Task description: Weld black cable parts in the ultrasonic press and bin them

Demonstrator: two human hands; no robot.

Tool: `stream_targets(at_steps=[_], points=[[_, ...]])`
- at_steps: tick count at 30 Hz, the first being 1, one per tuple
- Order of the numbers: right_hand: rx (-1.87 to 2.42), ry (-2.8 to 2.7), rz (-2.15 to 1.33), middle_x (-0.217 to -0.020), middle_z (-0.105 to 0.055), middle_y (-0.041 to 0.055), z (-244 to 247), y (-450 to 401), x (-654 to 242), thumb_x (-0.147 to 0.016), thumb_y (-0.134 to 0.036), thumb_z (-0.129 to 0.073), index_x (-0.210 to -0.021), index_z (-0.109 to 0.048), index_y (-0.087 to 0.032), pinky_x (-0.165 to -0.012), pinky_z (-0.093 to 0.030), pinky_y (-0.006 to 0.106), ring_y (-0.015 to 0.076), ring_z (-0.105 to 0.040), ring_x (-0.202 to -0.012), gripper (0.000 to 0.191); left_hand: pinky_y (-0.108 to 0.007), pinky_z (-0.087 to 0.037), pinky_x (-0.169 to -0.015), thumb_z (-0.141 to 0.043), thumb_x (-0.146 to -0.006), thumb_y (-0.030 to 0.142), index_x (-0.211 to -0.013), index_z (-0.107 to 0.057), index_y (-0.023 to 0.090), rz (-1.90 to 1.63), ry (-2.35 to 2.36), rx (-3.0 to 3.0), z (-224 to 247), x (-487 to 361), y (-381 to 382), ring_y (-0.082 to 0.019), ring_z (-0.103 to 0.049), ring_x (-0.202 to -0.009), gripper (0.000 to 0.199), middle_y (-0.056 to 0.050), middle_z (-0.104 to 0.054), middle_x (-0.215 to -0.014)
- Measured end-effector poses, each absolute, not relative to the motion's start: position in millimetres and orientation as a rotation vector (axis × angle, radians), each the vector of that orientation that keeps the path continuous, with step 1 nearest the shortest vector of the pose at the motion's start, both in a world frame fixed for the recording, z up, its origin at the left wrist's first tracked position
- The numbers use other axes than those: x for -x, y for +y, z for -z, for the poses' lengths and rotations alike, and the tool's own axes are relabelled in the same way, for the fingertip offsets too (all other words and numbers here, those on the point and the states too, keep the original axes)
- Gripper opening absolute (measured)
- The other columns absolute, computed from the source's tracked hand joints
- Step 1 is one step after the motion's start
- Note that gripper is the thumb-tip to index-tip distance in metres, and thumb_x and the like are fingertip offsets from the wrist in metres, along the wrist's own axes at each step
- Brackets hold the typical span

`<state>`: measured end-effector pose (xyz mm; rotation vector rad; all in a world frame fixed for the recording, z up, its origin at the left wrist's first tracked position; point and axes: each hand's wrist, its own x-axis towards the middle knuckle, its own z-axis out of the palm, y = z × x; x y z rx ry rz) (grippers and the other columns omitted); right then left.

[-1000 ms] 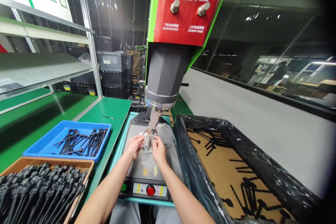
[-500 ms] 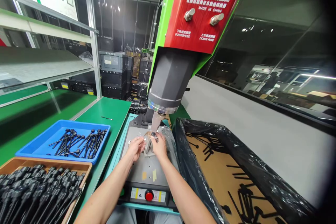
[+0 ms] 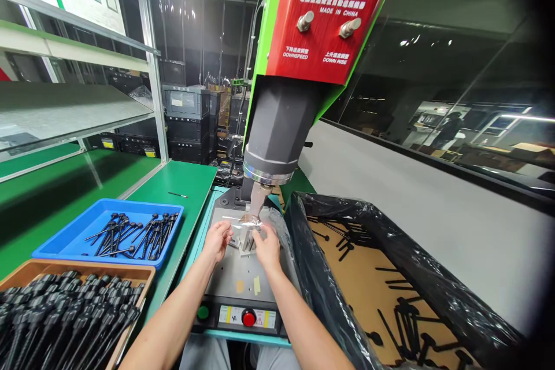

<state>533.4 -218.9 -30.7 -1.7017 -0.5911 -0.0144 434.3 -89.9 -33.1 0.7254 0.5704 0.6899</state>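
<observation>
My left hand [image 3: 219, 239] is just left of the metal fixture [image 3: 247, 243], its thumb and fingers pinched together; whatever may be between them is too small to make out. Close against the fixture's right side is my right hand [image 3: 267, 247], fingers bent, with the fingertips smeared by motion. A thin, shiny clear strip and a brownish piece [image 3: 250, 219] show between the hands, at the fixture's top. Directly above them hangs the welding horn [image 3: 259, 199] of the red and green press [image 3: 321, 40]. Both hands are over the grey base plate [image 3: 234, 283].
At left, a blue tray [image 3: 43, 251] holds several black rods with knobbed heads, and a brown tray [image 3: 150, 286] is heaped with more black parts. A box lined with black plastic [image 3: 321, 277] at right holds scattered black rods. Red [image 3: 248, 317] and green [image 3: 203, 312] buttons sit in front.
My hands have moved apart, the left one leftward and the right one slightly rightward. The black knob seen at my right fingertips before no longer shows there. The view has shifted slightly.
</observation>
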Motion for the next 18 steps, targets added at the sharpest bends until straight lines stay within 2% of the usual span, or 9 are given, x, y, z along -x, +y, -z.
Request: stream_targets(at_steps=[2,4,6,8,12,14,18], points=[[1.673,-0.560,-0.057,-0.105,-0.068,0.0148,39,-236,-516,-0.076,-0.043,-0.058,-0.100,-0.064,-0.016,-0.086,-0.047,0.041,0.0295,-0.063,-0.099,0.037,-0.012,-0.046,-0.043,-0.074,-0.073,0.018,-0.079,-0.058,0.014,-0.698,0.588,-0.726,36,-431,-89,-0.006,-0.059,-0.051,0.018,0.002,-0.058,-0.067],[1.624,-0.562,-0.193,-0.092,-0.071,0.0121,46,-254,-498,-0.079,-0.045,-0.057,-0.097,-0.063,-0.016,-0.074,-0.050,0.036,0.0266,-0.066,-0.088,0.034,-0.013,-0.046,-0.043,-0.075,-0.072,0.019,-0.079,-0.059,0.014,-0.709,0.612,-0.733,40,-428,-89,-0.007,-0.060,-0.052,0.018,0.001,-0.059,-0.068],[1.523,-0.567,-0.391,-0.083,-0.071,0.0092,51,-270,-483,-0.080,-0.045,-0.059,-0.093,-0.062,-0.017,-0.061,-0.049,0.031,0.0238,-0.067,-0.077,0.031,-0.015,-0.045,-0.044,-0.074,-0.072,0.020,-0.080,-0.060,0.014,-0.728,0.651,-0.749,44,-424,-90,-0.009,-0.061,-0.055,0.018,-0.001,-0.061,-0.070],[1.406,-0.543,-0.539,-0.081,-0.070,0.0078,55,-283,-471,-0.078,-0.045,-0.065,-0.093,-0.061,-0.018,-0.055,-0.046,0.028,0.0221,-0.066,-0.072,0.031,-0.016,-0.044,-0.047,-0.072,-0.073,0.022,-0.082,-0.061,0.014,-0.773,0.722,-0.766,48,-418,-94,-0.009,-0.061,-0.058,0.017,-0.002,-0.062,-0.073],[1.360,-0.560,-0.479,-0.092,-0.069,0.0080,57,-302,-461,-0.070,-0.037,-0.076,-0.107,-0.062,-0.019,-0.069,-0.052,0.034,0.0227,-0.065,-0.080,0.043,-0.018,-0.046,-0.061,-0.070,-0.075,0.026,-0.092,-0.063,0.017,-0.915,0.860,-0.849,54,-394,-122,-0.009,-0.061,-0.070,0.020,-0.001,-0.064,-0.083],[1.414,-0.662,-0.380,-0.093,-0.067,0.0069,56,-310,-459,-0.072,-0.033,-0.075,-0.107,-0.065,-0.020,-0.074,-0.051,0.035,0.0216,-0.063,-0.082,0.039,-0.023,-0.048,-0.070,-0.071,-0.074,0.029,-0.094,-0.065,0.018,-0.909,0.794,-1.052,53,-377,-146,-0.013,-0.061,-0.078,0.024,-0.002,-0.065,-0.086],[1.435,-0.845,-0.195,-0.089,-0.060,0.0032,50,-318,-452,-0.077,-0.027,-0.072,-0.099,-0.066,-0.022,-0.071,-0.049,0.030,0.0179,-0.058,-0.078,0.023,-0.032,-0.048,-0.081,-0.069,-0.076,0.031,-0.095,-0.069,0.018,-0.682,0.466,-1.526,46,-348,-197,-0.020,-0.061,-0.086,0.023,-0.008,-0.068,-0.097]])
